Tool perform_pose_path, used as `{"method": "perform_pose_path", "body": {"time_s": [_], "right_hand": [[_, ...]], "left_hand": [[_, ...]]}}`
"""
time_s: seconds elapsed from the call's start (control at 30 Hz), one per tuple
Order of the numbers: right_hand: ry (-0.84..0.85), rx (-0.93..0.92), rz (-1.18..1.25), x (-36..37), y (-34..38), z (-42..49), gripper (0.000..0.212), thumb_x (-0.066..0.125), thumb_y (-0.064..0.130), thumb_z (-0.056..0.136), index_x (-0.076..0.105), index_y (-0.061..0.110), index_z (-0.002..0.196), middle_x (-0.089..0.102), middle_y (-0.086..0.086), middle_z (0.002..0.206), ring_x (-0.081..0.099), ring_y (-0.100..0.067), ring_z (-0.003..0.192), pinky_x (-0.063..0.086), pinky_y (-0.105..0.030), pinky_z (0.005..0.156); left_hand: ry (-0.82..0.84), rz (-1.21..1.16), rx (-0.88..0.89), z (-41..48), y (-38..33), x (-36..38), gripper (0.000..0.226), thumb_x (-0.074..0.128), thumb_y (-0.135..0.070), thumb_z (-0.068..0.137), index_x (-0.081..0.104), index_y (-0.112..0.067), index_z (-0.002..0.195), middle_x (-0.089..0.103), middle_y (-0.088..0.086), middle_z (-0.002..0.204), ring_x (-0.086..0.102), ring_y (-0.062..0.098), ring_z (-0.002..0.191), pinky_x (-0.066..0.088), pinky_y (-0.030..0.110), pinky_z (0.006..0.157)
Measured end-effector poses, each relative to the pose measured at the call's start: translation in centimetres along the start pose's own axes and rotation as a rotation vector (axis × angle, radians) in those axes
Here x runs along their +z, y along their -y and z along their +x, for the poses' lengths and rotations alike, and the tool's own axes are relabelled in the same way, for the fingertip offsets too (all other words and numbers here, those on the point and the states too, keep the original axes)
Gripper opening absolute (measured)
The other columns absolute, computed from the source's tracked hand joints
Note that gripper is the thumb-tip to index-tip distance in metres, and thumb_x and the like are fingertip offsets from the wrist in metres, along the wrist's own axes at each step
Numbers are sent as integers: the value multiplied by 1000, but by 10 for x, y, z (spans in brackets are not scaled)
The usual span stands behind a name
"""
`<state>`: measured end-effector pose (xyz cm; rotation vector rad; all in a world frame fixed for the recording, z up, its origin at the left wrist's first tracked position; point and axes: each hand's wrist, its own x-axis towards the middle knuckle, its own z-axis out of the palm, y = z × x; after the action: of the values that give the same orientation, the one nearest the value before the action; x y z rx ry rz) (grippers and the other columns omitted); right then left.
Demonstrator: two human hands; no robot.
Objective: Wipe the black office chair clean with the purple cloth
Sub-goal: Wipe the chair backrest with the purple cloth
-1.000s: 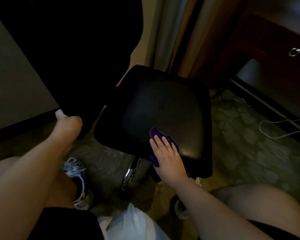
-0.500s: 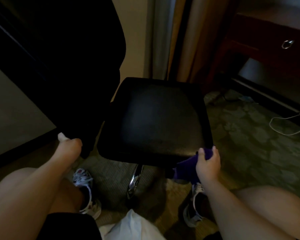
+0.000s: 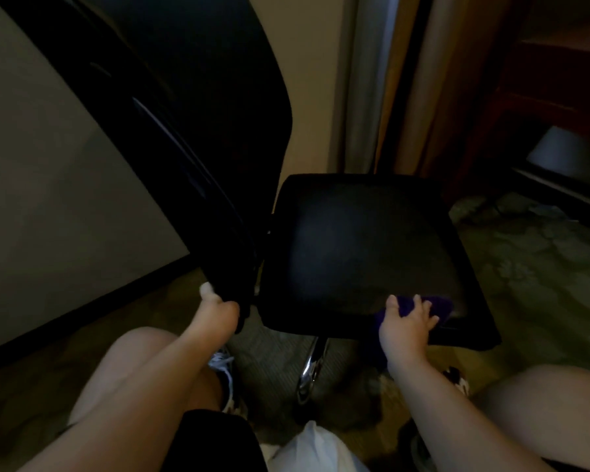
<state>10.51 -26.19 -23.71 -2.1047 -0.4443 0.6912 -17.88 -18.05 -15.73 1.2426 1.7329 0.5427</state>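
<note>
Black and faintly glossy, the seat [image 3: 365, 247] of the office chair fills the middle of the head view, its near right corner hanging over the patterned carpet [image 3: 539, 267]. The purple cloth [image 3: 433, 306] lies on that near right part of the seat, close to the front edge, with a dark fold of it dropping below the edge beside the wrist. The right hand [image 3: 406, 327] lies palm down on the cloth, its fingers [image 3: 423, 306] spread apart and flat over the fabric, the thumb pointing up at the left. The chair's backrest [image 3: 191, 131] rises at the left of the seat, tall and dark, tilted across the upper left of the view in front of a pale wall [image 3: 48, 185]. The left hand [image 3: 218, 316] grips the lower edge of the backrest, fingers curled shut around it, with the thumb showing on the near side. A chrome leg [image 3: 312, 366] of the chair base gleams under the seat's front edge. Both bare knees frame the lower view, and a laced sneaker [image 3: 223, 369] shows beside the left forearm. Something white and crumpled [image 3: 314, 447] sits at the bottom centre; what it is cannot be told. Beige curtains [image 3: 372, 83] hang behind the seat, and dark red-brown furniture [image 3: 542, 80] stands at the upper right.
</note>
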Motion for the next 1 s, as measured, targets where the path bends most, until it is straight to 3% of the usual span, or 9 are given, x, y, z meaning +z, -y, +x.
{"method": "perform_pose_path", "body": {"time_s": [0.07,0.13,0.2,0.3,0.47,0.6,0.73,0.9,1.0], "right_hand": [[39,83,143,7,16,-19,64,53,44,99,23,34,156,18,-2,166,21,-34,150,34,-61,113],[98,160,280,13,32,-45,60,54,46,98,29,39,152,39,-7,154,47,-34,133,45,-56,104],[189,186,376,20,46,-76,51,55,46,98,42,34,146,57,-6,134,59,-25,110,50,-47,93],[361,240,596,32,64,-117,33,57,40,99,58,23,128,70,-6,116,68,-22,100,54,-42,90],[586,396,845,45,100,-164,23,60,38,97,68,21,110,76,-12,107,72,-33,99,54,-53,93],[597,418,964,34,110,-177,23,61,18,77,81,13,86,78,-15,92,73,-37,90,55,-49,82],[508,325,874,17,108,-171,48,56,1,73,61,24,114,68,-17,111,68,-39,98,55,-56,88],[420,243,786,5,116,-171,49,67,15,73,45,36,111,65,-12,112,69,-34,95,59,-52,79],[474,261,845,5,124,-178,55,61,9,67,52,19,120,68,-18,110,71,-36,92,61,-46,66]], "left_hand": [[52,0,-4,-1,8,-3,60,49,-1,95,20,-11,146,59,12,100,61,25,80,51,33,58],[102,14,-10,-5,10,-8,64,53,-8,93,18,-21,145,63,11,95,64,23,74,51,28,50],[142,39,-4,-12,10,-9,59,56,-11,90,24,-26,138,65,10,92,67,19,67,50,24,43],[176,-18,2,-19,11,-5,49,61,-7,88,35,-23,125,66,8,97,70,15,67,51,22,45],[203,-4,62,-39,12,2,43,67,-14,87,42,-29,120,62,-2,105,68,13,84,54,21,52],[242,11,107,-53,14,-5,33,66,-16,89,56,-29,116,68,-6,101,70,3,74,50,13,49],[151,-25,232,-76,-5,-28,29,67,-30,80,57,-41,105,68,-9,107,67,3,85,51,21,65],[131,168,323,-109,-78,-74,117,65,-71,43,27,-46,150,59,-15,108,61,-3,81,46,15,57],[161,310,275,-123,-120,-93,134,68,-77,36,17,-43,156,65,-4,120,69,15,94,57,28,67]]}}
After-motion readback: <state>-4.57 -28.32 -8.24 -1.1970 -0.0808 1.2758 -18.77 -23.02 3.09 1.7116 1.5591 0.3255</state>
